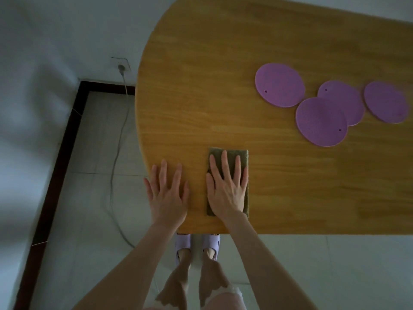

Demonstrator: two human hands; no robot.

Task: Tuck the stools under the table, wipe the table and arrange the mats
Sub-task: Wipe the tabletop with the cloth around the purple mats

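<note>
Wood grain runs lengthwise along the table (223,86), a honey-coloured top with a smooth finish, a rounded left end and a straight near edge.

My right hand (226,191) lies flat on a folded cloth (230,154), fingers straight and a little apart, palm pressing down, gripping nothing. The cloth is an olive-green rectangle with a nubby, towel-like pile. It sits close to the near edge with its long side pointing away from me.

My left hand (168,195) rests bare on the wood just beside the cloth but not touching it. Its fingers are spread and relaxed, and it sits where the rounded end curves into the near edge.

Four thin, round purple mats lie further along toward the right end, well apart from the cloth. Their surfaces look finely dimpled. The left mat (279,85) sits flat, just beside the front mat (321,121). The front mat overlaps the back mat (344,97). The right mat (385,101) lies just beside the back one. The first three each show a small hole near the rim.

Below the near edge I see my pale lilac slippers (183,242) on the light floor tiles (89,198). A grey plug (121,68) sits in a wall socket, and its cord (116,153) trails down over the tiles.
</note>
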